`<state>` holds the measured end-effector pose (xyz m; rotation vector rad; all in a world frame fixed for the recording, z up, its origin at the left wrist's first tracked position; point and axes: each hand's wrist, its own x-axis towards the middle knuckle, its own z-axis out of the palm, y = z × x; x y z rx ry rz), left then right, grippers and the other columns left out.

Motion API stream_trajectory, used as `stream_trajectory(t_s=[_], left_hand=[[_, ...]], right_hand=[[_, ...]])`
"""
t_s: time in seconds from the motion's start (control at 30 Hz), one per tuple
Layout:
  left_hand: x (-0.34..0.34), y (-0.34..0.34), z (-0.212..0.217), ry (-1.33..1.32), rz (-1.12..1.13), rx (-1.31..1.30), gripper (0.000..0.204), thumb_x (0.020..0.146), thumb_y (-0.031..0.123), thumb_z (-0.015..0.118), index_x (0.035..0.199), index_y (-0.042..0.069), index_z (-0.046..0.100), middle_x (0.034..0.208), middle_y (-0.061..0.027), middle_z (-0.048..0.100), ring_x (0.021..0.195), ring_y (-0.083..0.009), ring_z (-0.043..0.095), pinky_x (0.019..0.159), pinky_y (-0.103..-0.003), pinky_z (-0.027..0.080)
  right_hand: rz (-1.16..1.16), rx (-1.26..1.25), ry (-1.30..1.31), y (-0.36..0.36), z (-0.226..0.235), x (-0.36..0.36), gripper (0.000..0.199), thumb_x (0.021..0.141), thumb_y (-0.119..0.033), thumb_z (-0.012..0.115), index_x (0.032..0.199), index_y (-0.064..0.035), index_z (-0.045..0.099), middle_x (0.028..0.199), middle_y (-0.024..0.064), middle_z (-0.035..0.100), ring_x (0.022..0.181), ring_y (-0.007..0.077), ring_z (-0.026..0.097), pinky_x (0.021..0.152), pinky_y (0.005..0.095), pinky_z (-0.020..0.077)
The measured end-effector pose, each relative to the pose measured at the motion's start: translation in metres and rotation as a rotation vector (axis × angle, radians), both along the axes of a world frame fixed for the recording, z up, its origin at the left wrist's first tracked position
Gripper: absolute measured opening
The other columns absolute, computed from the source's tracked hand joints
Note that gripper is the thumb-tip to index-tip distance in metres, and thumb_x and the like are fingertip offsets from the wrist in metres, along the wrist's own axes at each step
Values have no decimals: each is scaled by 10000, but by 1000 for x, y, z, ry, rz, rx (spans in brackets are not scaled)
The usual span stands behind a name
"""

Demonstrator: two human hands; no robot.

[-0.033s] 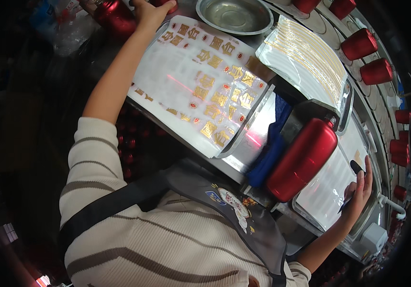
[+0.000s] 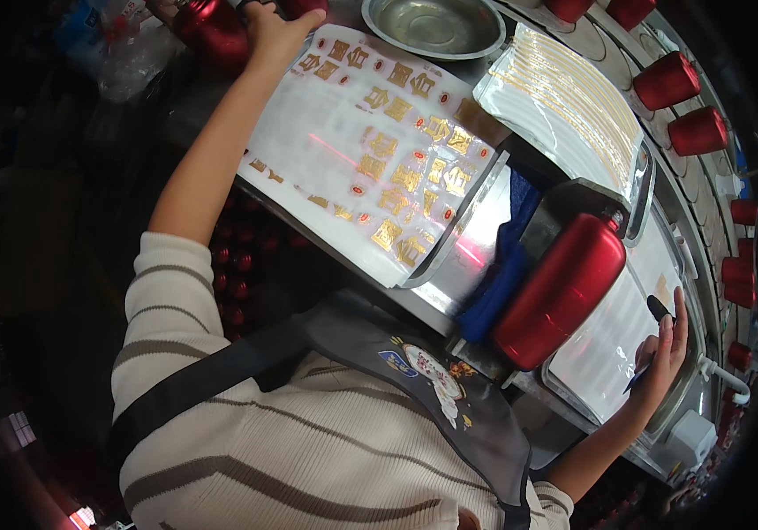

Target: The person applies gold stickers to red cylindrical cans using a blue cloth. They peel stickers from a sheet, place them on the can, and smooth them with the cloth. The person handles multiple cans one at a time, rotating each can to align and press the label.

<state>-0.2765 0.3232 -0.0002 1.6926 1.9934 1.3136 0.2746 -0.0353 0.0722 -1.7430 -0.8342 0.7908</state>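
A red bottle (image 2: 562,291) lies slantwise beside a blue cloth (image 2: 504,261). To its right, the right hand (image 2: 661,353) spreads its fingers; far upper left of it, the left hand (image 2: 277,37) overlaps a red object (image 2: 302,7), grip unclear. Light, steady contact should suit the glossy bottle. Leftward, a narrow bench (image 2: 471,247) strip offers room before the gold-marked sheet's (image 2: 326,199) edge.

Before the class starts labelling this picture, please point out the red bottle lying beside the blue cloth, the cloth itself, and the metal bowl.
Red bottle (image 2: 561,291): head view, middle of its body.
Blue cloth (image 2: 504,268): head view, its bunched middle.
Metal bowl (image 2: 433,28): head view, its bare inside floor.
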Motion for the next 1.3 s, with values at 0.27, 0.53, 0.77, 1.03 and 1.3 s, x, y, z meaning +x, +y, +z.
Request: stream_trajectory(t_s=[0.27,0.53,0.77,1.03,1.3], left_hand=[[44,-164,32,206,-525,-520,618,663,259,884,1080,-21,524,1051,-173,627,1038,-281,604,881,-370,515],[49,-184,37,204,-514,-655,652,672,78,860,1192,-36,482,1184,-167,518,994,-233,613,534,-307,584],[25,-176,26,487,-508,-434,645,648,191,873,1166,5,536,1152,-156,590,1081,-298,561,938,-397,460],[124,-182,49,21,-702,-291,532,760,204,822,1208,36,591,1086,-69,687,1029,-171,615,880,-320,452],[200,-58,23,139,-493,-356,492,739,309,815,987,-49,585,970,-148,698,860,-255,681,783,-382,546]], right_hand=[[54,-19,44,-1,-2,-18,504,973,-134,573,1458,-50,463,1113,65,670,499,-32,318,444,136,219],[40,-59,9,-18,-7,-37,490,941,-141,612,1415,-64,518,980,19,662,557,-10,358,487,143,248],[92,-84,-40,-20,-2,-56,448,911,-153,653,1323,8,581,983,54,661,865,99,563,783,219,423],[135,-42,-68,0,-8,-62,399,904,-98,651,1283,22,609,983,81,670,954,134,628,872,253,471],[94,-64,-69,-10,-10,-58,391,910,-78,637,1287,19,603,1014,92,676,962,131,620,869,250,470]])
